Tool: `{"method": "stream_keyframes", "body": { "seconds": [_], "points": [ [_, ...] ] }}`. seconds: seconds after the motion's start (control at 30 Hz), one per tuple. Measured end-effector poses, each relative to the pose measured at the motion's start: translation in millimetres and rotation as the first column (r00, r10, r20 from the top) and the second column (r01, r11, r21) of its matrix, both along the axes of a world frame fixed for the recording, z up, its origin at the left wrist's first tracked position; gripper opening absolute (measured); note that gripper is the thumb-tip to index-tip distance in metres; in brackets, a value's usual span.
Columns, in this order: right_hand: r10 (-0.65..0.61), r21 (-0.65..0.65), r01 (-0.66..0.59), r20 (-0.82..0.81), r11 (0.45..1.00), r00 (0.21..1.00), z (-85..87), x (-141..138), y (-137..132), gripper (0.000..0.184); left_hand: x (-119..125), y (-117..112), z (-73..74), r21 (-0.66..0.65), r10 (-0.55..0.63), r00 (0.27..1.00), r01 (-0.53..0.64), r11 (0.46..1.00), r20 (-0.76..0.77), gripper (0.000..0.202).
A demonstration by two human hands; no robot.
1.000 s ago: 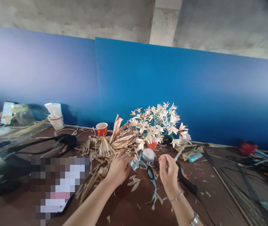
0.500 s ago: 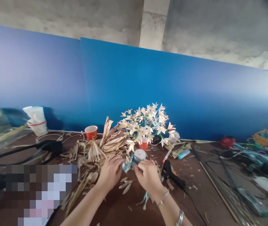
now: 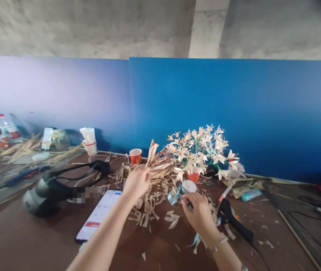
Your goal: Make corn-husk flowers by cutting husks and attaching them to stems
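My left hand (image 3: 138,182) is over a heap of pale dried husk pieces (image 3: 149,209), its fingers curled in and their tips hidden. Whether it holds anything cannot be seen. Closer to the middle, my right hand (image 3: 198,210) is closed, with a small dark thing (image 3: 190,205) showing between thumb and fingers. Just beyond its fingertips lie a light-blue ribbon roll (image 3: 173,198) and a round white-topped spool (image 3: 189,186). Behind them, a bunch of cream husk flowers (image 3: 200,146) stands in a red paper cup (image 3: 194,174). Loose petals (image 3: 172,220) lie on the brown table.
A black glue gun (image 3: 235,222) with its cord lies right of my right hand. To the left are a phone (image 3: 101,214) and a dark headset (image 3: 44,195). Another red cup (image 3: 135,156) stands behind, near long brown husks (image 3: 160,165). A blue partition (image 3: 160,101) closes the back.
My left hand has left the ribbon roll and moved left and away to the husk heap. My right hand stays by the roll. The view has turned left, showing the headset and phone.
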State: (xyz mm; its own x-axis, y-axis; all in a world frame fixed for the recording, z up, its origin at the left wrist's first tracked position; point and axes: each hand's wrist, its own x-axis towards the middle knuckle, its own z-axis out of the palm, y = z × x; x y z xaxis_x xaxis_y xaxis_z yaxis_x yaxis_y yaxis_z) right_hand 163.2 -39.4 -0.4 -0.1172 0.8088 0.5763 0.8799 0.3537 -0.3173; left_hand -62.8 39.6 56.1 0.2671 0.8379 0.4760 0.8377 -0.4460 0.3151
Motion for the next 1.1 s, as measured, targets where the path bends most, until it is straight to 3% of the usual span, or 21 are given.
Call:
{"method": "stream_keyframes", "body": {
  "seconds": [0.1,0.2,0.33,0.5,0.73,0.9,1.1],
  "points": [
    [-0.008,0.015,0.008,0.006,1.000,1.000,-2.1,-0.6,0.3,0.015,-34.4,13.0,13.9,-0.156,0.172,0.981,-0.185,0.970,-0.094,0.027],
    [0.022,0.031,-0.023,0.013,0.999,1.000,-7.1,-0.4,2.3,0.020,-57.5,12.3,16.8,-0.334,0.096,0.978,-0.154,0.930,-0.183,0.019],
    [0.051,0.048,-0.052,0.017,0.997,0.999,-12.0,-0.8,4.3,0.021,-67.7,1.4,10.5,-0.409,0.070,0.971,-0.162,0.898,-0.229,0.018],
    [0.064,0.060,-0.064,-0.001,0.996,0.998,-9.9,-1.9,3.2,0.020,-57.2,0.5,6.0,-0.320,0.102,0.969,-0.172,0.932,-0.224,0.019],
    [0.054,0.034,-0.054,-0.014,0.998,0.998,-10.0,0.4,3.8,0.015,-20.9,21.1,-2.4,-0.174,0.087,0.977,-0.121,0.977,-0.194,0.023],
    [0.034,0.046,-0.033,-0.021,0.998,0.999,-12.4,1.8,5.5,0.016,-18.6,32.6,-3.5,-0.108,0.139,0.971,-0.162,0.981,-0.193,0.024],
    [-0.024,0.053,0.024,-0.002,0.998,1.000,-3.4,-0.4,0.2,0.017,8.6,21.2,-6.8,-0.051,-0.003,0.990,-0.004,0.999,-0.141,0.026]
  ]
}}
